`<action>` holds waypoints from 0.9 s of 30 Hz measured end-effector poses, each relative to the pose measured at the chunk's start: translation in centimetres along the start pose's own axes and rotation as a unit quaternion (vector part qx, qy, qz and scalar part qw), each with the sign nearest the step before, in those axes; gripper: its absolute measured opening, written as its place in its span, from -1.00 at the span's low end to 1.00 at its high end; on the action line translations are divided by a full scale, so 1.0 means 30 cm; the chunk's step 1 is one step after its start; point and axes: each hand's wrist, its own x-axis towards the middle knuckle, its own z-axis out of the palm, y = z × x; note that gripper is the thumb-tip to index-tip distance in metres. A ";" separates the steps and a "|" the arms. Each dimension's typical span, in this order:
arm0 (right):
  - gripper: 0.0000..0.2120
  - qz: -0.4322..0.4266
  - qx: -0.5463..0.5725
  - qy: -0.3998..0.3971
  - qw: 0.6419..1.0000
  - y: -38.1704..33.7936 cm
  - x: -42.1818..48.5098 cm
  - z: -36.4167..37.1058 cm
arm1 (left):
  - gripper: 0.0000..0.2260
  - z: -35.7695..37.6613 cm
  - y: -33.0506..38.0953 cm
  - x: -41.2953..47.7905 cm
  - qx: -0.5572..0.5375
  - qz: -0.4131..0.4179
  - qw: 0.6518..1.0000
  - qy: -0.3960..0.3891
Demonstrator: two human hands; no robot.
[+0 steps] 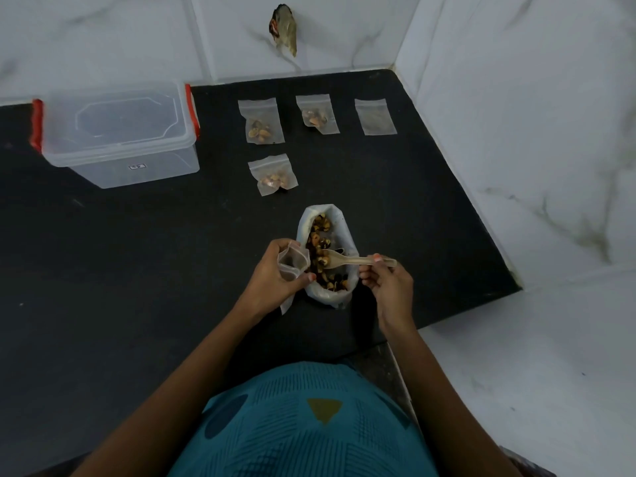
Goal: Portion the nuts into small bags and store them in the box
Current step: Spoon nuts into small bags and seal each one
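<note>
I see L hand (pixel 275 275) gripping 1 open small bag (pixel 290 261) and R hand (pixel 385 285) pinching 1 spoon (pixel 358 261), its bowl in the big nut bag (pixel 339 228) btwn both hands. Beyond the hands lie 3 filled bags (pixel 265 122) (pixel 316 115) (pixel 273 175) and 1 empty bag (pixel 375 117); 1 lidded box (pixel 120 132) sits far left of L hand.

I get a single view, from the head camera: it looks forward and steeply down, close over the black counter (pixel 137 270), left hand (pixel 275 273) and right hand (pixel 387 284) mid-frame, tiled wall (pixel 103 36) beyond.
</note>
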 end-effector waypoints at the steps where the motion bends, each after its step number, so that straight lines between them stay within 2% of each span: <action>1: -0.86 0.008 0.013 0.003 1.000 -0.003 0.004 -0.007 | -0.56 0.000 0.001 -0.001 0.000 0.000 1.000 0.001; 6: -0.87 -0.010 0.004 0.006 1.000 -0.017 0.011 -0.039 | -0.55 0.000 -0.001 0.000 0.001 -0.002 1.000 0.002; 16: -0.87 -0.165 -0.151 -0.034 0.974 -0.016 -0.019 -0.047 | -0.55 0.001 0.000 -0.004 0.005 0.008 1.000 0.000; 22: -0.83 -0.146 -0.138 -0.023 0.979 -0.010 -0.015 -0.037 | -0.55 -0.001 -0.003 -0.002 0.007 0.011 1.000 -0.001; 27: -0.83 -0.071 -0.073 0.000 0.995 -0.001 0.006 -0.032 | -0.55 -0.001 -0.003 0.000 0.007 0.011 1.000 -0.005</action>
